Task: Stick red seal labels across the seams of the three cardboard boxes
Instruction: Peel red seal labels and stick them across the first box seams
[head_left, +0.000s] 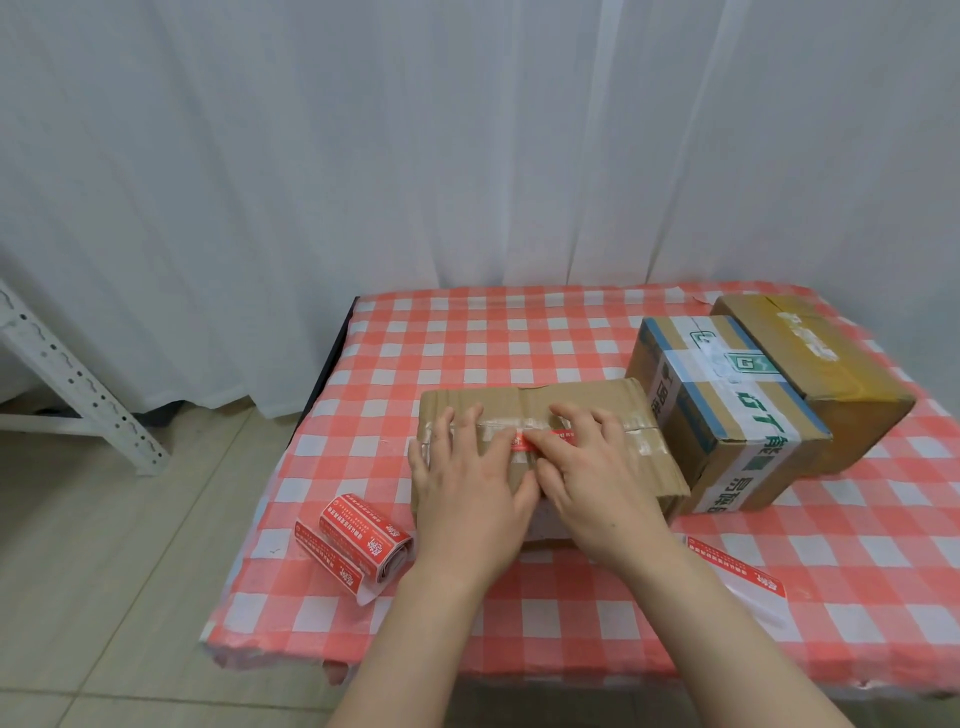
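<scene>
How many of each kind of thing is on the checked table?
Brown cardboard boxes: 3
Rolls of red seal labels: 1
Single red seal labels: 2 (one on the near box's seam, one loose at the right)
Total: 6

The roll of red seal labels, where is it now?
In the head view, the roll of red seal labels lies on the red-and-white checked tablecloth at the table's front left, left of the left hand and the plain brown cardboard box.
</scene>
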